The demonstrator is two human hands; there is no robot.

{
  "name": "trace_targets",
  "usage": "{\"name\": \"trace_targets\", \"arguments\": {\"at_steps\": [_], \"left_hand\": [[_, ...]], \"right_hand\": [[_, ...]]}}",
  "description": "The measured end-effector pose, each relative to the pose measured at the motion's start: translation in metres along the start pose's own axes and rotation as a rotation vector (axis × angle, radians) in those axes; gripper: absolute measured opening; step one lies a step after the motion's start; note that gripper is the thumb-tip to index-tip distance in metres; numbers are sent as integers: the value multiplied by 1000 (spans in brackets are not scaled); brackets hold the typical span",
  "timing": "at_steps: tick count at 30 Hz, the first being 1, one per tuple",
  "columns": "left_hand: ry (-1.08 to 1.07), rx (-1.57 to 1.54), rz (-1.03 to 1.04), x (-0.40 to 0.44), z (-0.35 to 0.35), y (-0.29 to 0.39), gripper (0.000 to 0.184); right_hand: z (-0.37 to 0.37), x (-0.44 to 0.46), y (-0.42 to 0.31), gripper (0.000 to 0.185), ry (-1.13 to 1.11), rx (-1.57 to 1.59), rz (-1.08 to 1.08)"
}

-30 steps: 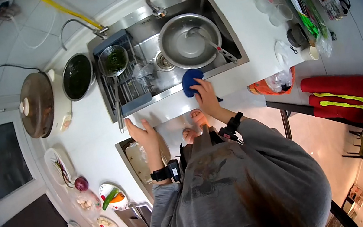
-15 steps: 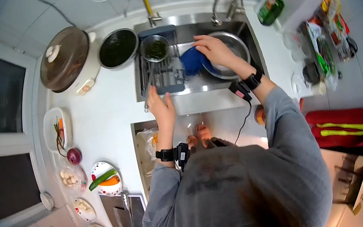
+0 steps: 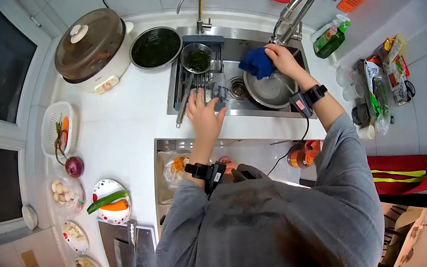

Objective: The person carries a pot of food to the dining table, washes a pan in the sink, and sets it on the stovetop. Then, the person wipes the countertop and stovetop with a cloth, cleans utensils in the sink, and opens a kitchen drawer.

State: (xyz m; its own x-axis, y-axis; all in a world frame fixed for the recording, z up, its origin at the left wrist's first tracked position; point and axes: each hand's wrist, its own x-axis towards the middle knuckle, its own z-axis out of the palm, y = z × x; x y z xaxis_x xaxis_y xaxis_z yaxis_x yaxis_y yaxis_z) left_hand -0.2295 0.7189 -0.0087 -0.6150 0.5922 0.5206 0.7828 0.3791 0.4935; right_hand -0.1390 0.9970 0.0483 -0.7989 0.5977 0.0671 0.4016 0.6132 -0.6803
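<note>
A dark blue cloth (image 3: 256, 64) is gripped in my right hand (image 3: 284, 60). The cloth hangs over the rim of a metal pot (image 3: 272, 93) that stands in the right part of the sink. My left hand (image 3: 205, 117) has its fingers spread over the front of the dark drying rack (image 3: 179, 88), and holds nothing. A clear plastic or glass item (image 3: 221, 88) lies just beyond its fingertips; its kind is unclear. On the rack's far end rests a small bowl (image 3: 197, 58) of dark greens.
A large bowl (image 3: 156, 47) of dark greens and a lidded electric cooker (image 3: 93, 49) stand left of the sink. Further along the counter are a basket (image 3: 47, 130), an onion (image 3: 74, 166) and a plate with cucumber and carrot (image 3: 109, 204). The faucet (image 3: 292, 11) arches over the sink; green bottle (image 3: 332, 40) at right.
My right hand has carried the blue cloth up and to the right, toward the faucet base. My left hand has moved right with fingers spreading. The whole view has shifted.
</note>
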Motion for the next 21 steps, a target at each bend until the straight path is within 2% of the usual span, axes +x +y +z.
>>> {"name": "trace_targets", "arguments": {"at_steps": [1, 2, 3, 6, 7, 9, 12, 13, 14, 16, 20, 21], "left_hand": [[-16, -78, 9, 0, 9, -3, 19], [-32, -153, 12, 0, 16, -4, 18], [-25, -153, 0, 4, 13, 1, 18], [-469, -339, -263, 18, 3, 13, 17], [-455, -331, -265, 22, 8, 16, 17], [-5, -113, 21, 26, 18, 30, 22], [75, -130, 29, 44, 18, 45, 31], [21, -191, -9, 50, 14, 51, 37], [35, -170, -20, 57, 10, 57, 37], [-102, -331, -40, 65, 5, 69, 38], [-121, -411, -82, 55, 1, 58, 24], [-131, -479, -157, 54, -16, 64, 19]], "right_hand": [[-2, -3, 2, 26, 93, 15, -101], [-2, -3, 12, 26, 202, 23, -107], [-5, -5, 9, 27, 193, 167, -41], [-12, -14, -2, 27, 113, 422, 43], [-14, -16, -12, 28, 51, 530, 61], [-18, -21, -29, 26, -44, 638, 35], [-14, -20, -33, 24, -193, 754, -87], [-13, -21, -38, 24, -232, 802, -62], [-11, -21, -42, 23, -242, 786, -70], [-12, -20, -47, 23, -366, 831, -130], [0, -9, -52, 21, -556, 856, -189], [6, -6, -55, 20, -594, 850, -212]]}}
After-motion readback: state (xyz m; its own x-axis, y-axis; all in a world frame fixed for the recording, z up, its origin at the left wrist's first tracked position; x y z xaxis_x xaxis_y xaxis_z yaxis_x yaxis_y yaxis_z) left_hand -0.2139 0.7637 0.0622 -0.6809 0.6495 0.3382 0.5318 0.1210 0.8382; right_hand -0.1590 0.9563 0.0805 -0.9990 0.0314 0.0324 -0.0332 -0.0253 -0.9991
